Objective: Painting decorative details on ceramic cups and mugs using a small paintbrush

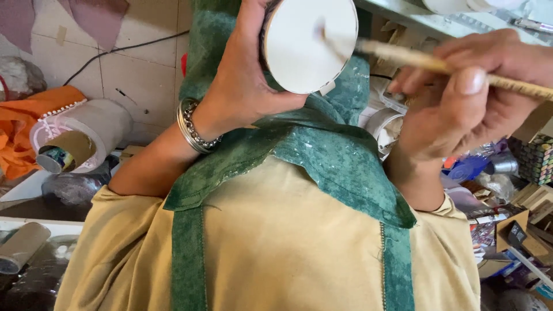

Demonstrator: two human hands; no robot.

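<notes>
At the far left an orange cloth [23, 124] lies bunched on the floor, and just beside it a pale cylinder [86, 135] lies on its side with its open end turned toward the camera and a brown cardboard tube [68, 151] tucked inside it; lower down, another cardboard tube [22, 246] lies tilted near the bottom-left corner. Moving right, the left hand [245, 75], with silver bangles [193, 129] at the wrist, is raised above a green cloth [334, 150] draped over the tan garment [276, 242] on the lap. Its fingers are wrapped around the side of a round white container [305, 43], which is held high at the top centre with its flat white face turned toward the camera, so its axis points roughly at the viewer. Across that face rests the tip of a brush [403, 56], whose long axis runs nearly level from the disc out to the right, sloping slightly downward. The right hand [461, 109] pinches the brush handle, thumb on top and fingers closed round it. Behind and below that hand the bench [518, 230] carries a clutter of cartons and packets, too jumbled to tell apart.
</notes>
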